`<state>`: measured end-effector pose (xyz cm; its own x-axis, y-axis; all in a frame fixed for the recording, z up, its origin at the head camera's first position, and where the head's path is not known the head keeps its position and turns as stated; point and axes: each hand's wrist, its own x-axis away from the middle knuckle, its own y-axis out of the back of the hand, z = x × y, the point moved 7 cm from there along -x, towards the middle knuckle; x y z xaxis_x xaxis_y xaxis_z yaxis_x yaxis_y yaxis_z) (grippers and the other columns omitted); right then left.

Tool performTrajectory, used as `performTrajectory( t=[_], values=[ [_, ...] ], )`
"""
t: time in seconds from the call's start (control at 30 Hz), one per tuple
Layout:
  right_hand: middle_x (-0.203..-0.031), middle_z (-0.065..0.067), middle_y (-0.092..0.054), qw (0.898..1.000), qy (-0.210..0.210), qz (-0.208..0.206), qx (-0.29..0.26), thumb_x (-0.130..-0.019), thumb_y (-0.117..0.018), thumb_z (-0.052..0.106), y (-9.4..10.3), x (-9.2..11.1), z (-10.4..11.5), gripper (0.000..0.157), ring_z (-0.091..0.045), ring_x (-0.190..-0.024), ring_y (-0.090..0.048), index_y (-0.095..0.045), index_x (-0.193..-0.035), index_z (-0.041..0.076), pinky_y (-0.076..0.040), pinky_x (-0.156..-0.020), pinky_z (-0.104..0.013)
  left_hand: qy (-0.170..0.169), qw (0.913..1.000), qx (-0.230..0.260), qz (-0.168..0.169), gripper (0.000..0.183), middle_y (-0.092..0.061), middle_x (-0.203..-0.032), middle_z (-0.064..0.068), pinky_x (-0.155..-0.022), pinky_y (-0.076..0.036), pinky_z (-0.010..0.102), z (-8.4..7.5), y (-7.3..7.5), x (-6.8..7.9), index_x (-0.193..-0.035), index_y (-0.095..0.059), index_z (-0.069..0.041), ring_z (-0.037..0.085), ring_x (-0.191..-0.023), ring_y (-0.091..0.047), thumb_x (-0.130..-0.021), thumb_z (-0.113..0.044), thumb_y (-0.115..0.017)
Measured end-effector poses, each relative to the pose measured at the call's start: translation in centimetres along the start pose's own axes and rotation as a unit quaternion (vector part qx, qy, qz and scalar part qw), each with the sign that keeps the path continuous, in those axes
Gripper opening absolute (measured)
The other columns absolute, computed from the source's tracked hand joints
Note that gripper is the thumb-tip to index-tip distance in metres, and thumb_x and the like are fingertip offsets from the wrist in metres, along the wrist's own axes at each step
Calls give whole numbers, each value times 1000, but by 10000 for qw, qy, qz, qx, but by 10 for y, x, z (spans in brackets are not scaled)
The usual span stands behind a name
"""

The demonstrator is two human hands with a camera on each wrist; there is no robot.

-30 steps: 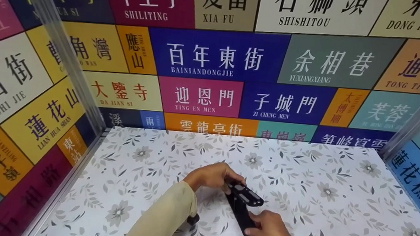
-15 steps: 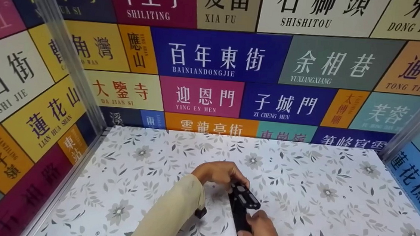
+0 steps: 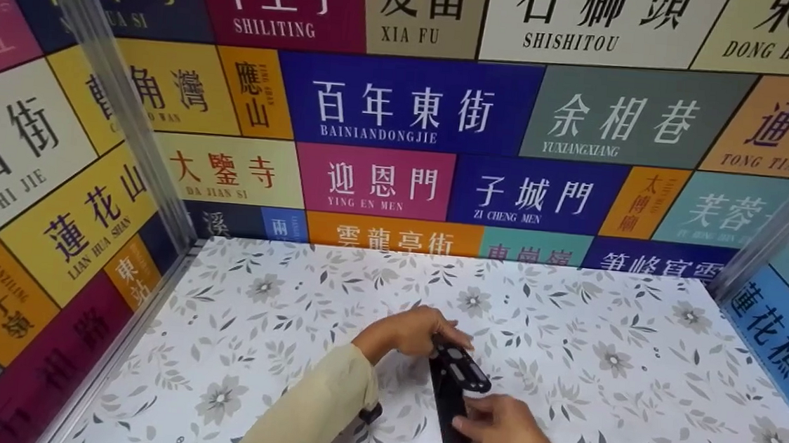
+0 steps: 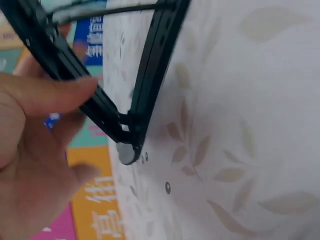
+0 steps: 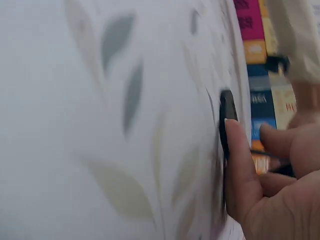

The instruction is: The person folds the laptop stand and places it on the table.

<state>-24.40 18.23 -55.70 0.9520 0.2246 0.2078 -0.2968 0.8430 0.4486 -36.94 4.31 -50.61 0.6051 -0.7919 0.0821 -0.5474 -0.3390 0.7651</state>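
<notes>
A black folding stand (image 3: 448, 412) is partly unfolded over the table, its two arms making a narrow V. Grey pads show on its upper arm (image 3: 469, 369). In the left wrist view, the arms meet at a hinge beside a round grey pad (image 4: 126, 153), and a thin rod (image 4: 110, 11) spans between them. My left hand (image 3: 417, 330) is at the far, hinged end, thumb on one arm and fingers behind it. My right hand (image 3: 510, 429) pinches the lower arm near its closer end; in the right wrist view its thumb lies along the black edge (image 5: 228, 106).
The table (image 3: 597, 413) has a white cover with grey leaves and flowers. Colourful sign panels (image 3: 411, 103) line the back and both sides. Clear upright strips (image 3: 142, 117) stand at the back corners. A small black block (image 3: 371, 414) sits under my left forearm.
The stand's near end has swung left over the last second, and the right hand has followed it. The left hand has shifted slightly right and its fingers have lifted a little.
</notes>
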Motion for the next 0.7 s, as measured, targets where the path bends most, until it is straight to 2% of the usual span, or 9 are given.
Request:
performTrajectory(
  t=[0.07, 0.13, 0.2, 0.23, 0.27, 0.37, 0.5, 0.6, 0.7],
  values=[
    [-102, -14, -70, 9974, -195, 131, -686, -90, -79, 25, 9, -5, -4, 59, -24, -78, -70, -59, -136, -5, -64, -64, -41, 243, 9971, -346, -641, 78, -65, -139, -8, -107, -48, 26, -4, 6, 12, -139, -64, -28, 15, -130, -60, -76, 17, -63],
    [-108, -17, -70, 9965, -167, 29, -822, -89, -77, 16, 22, -14, -5, 62, -25, -87, -71, -52, -144, -3, -64, -73, -41, 503, 9883, -409, -1382, 73, -69, -135, 2, -100, -53, 28, -7, 14, 29, -140, -64, -16, 20, -121, -66, -74, 13, -62],
    [-116, -21, -68, 9961, -51, -102, -877, -89, -75, 10, 35, -24, -5, 70, -29, -96, -71, -44, -150, -1, -63, -80, -42, 708, 9753, -308, -2071, 59, -75, -122, 8, -91, -56, 30, -7, 19, 47, -130, -69, -7, 24, -109, -71, -74, 9, -64],
    [-121, -21, -67, 9961, 52, -133, -869, -89, -75, 8, 41, -28, -5, 76, -29, -101, -71, -38, -155, 1, -63, -82, -41, 802, 9696, -165, -2305, 50, -77, -114, 10, -88, -57, 30, -7, 20, 55, -123, -72, -4, 24, -102, -72, -75, 7, -66],
    [-123, -21, -67, 9968, 200, -165, -751, -88, -75, 8, 46, -33, -4, 75, -29, -103, -70, -39, -154, 0, -62, -85, -39, 909, 9654, 102, -2441, 40, -78, -106, 10, -83, -58, 30, -5, 18, 62, -116, -74, -2, 23, -95, -73, -77, 4, -68],
    [-121, -17, -71, 9965, 719, 32, -431, -90, -77, 17, 53, -46, -1, 56, -25, -107, -71, -58, -141, 2, -60, -89, -31, 1158, 9592, 1123, -2324, 22, -79, -93, 8, -77, -59, 29, -1, 5, 76, -105, -77, -2, 19, -83, -73, -83, -2, -73],
    [-112, -8, -77, 9869, 1489, 588, -187, -90, -79, 22, 46, -58, 4, 29, -18, -104, -73, -75, -116, 10, -58, -89, -26, 1288, 9428, 2364, -1966, 21, -79, -98, 7, -83, -59, 28, -1, -19, 77, -106, -78, -3, 15, -89, -73, -86, -4, -75],
    [-106, -5, -78, 9762, 1990, 866, -18, -86, -82, 17, 36, -63, 8, 22, -14, -99, -74, -79, -107, 13, -59, -88, -26, 1227, 9361, 2637, -1976, 19, -79, -96, 9, -82, -58, 27, -5, -32, 73, -103, -78, -4, 14, -88, -73, -84, -4, -77],
    [-100, 2, -78, 9677, 2377, 774, 319, -82, -85, 14, 30, -65, 13, 17, -10, -94, -72, -81, -98, 18, -58, -87, -25, 1198, 9383, 2565, -1987, 15, -79, -91, 10, -76, -58, 24, -9, -42, 69, -98, -77, -1, 13, -83, -72, -83, -4, -79]
  ],
)
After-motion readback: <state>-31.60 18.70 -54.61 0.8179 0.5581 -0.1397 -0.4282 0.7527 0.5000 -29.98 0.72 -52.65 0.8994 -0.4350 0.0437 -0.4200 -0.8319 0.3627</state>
